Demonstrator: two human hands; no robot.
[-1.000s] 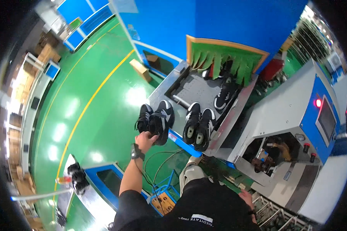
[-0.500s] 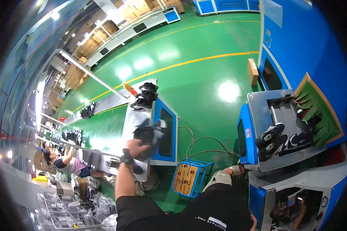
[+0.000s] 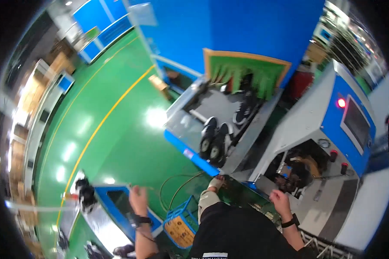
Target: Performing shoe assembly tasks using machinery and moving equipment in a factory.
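Basically, biggest item was the blue tunnel housing (image 3: 255, 26), well ahead of both hands. Grey-and-blue press (image 3: 302, 116) sat ahead and right of the right hand, its cavity just beyond the fingers: dark mechanism inside, too blurred to sort out parts. Workbench (image 3: 100, 219) was left of the left hand, dark shoes (image 3: 87, 196) at its far end. Conveyor table (image 3: 181, 124) stuck out of the tunnel, ahead of and between the hands; its recessed bed held a pair of black-and-white sneakers (image 3: 216, 140) side by side at the near end, plus another dark sneaker (image 3: 243, 110) deeper in. Fringed green curtain (image 3: 263, 77) hung behind that one. Blue-framed stool (image 3: 179, 232) stood low, right of the left hand.

Handling, my read: sneakers light, uppers soft, soles stiffer and grippy, not fragile. Best hold would be the heel collar, the pair pinched together from the near end.

Right hand (image 3: 282, 202): empty, fingers loosely curled, not clenched; couldn't tell if it touched the press. Left hand (image 3: 138, 200): motion-smeared, nothing visible in it, finger closure couldn't be told. Neither was on the sneakers. Smallest: red lamp (image 3: 341, 103), lit, beyond the right hand.
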